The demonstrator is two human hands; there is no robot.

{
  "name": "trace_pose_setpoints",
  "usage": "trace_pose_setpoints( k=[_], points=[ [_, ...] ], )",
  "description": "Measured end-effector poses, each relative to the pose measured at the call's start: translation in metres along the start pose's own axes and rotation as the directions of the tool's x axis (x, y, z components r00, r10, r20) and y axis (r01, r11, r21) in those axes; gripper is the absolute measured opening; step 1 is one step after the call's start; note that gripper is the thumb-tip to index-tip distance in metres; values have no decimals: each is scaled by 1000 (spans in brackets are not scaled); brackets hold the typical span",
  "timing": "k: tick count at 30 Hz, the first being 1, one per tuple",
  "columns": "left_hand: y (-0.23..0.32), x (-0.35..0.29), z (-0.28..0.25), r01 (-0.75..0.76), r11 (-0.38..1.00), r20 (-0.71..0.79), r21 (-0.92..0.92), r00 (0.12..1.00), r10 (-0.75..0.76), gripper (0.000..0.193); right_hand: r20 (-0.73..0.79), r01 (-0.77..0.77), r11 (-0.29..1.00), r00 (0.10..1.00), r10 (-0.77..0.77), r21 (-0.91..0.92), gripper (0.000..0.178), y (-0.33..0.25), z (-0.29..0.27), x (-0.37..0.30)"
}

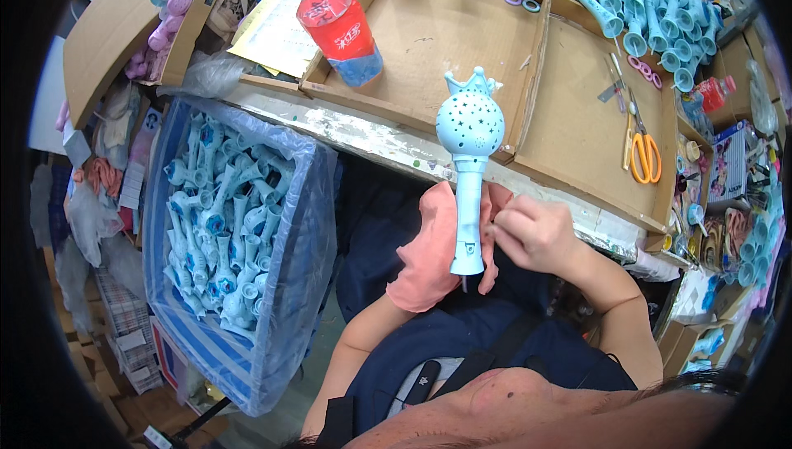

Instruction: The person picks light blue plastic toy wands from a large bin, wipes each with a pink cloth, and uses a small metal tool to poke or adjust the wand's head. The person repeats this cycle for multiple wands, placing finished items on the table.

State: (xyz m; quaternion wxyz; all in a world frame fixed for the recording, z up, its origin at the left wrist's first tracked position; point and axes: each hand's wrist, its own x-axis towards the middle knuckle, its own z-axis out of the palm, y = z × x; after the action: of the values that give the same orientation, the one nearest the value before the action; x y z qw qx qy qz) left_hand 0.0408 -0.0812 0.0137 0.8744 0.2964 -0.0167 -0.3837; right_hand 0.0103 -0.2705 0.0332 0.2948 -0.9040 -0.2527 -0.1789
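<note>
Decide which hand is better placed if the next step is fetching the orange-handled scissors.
Probably the right hand: it is bare and nearer the scissors. The left forearm ends at the pink cloth, which hides that hand.

L forearm (356,346) bare, coming up from the lower edge & slanting up to the right. L wrist (399,306) only partly visible; L hand past it is covered, so finger pose can't be made out. R hand (538,233) bare, approx. level w/ the covered one & near it — back turned up toward the cam, fingers (513,224) curled & bunched, tips pointing L. Whether they pinch is unclear. R wrist (572,257) roughly straight; R forearm (606,288) runs down & to the right — elbow (634,313) bent, also bare.
</note>
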Motion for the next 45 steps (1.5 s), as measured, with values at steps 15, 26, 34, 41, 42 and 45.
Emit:
trace_pose_setpoints(
  k=[15,26,34,41,42,45],
  points=[
    [11,-1,17,16,816,-34,577,999,5,35,-60,-55,998,997,52,-43,17,-2,0,-3],
    [-3,4,12,-162,754,29,637,982,187,46,3,36,998,999,-36,42,11,-3,2,-7],
    [-1,2,12,-144,767,33,625,987,159,44,-52,-42,999,998,43,9,13,-4,3,-5],
    [2,8,8,-30,844,-30,536,998,55,42,-23,-53,998,998,54,35,15,-5,5,-7],
    [3,9,7,-58,823,7,565,998,66,42,-61,-71,997,996,72,18,15,-5,5,-8],
    [3,5,9,-105,762,23,639,993,117,40,-89,-68,997,993,72,43,13,-3,7,-9]
  ],
)
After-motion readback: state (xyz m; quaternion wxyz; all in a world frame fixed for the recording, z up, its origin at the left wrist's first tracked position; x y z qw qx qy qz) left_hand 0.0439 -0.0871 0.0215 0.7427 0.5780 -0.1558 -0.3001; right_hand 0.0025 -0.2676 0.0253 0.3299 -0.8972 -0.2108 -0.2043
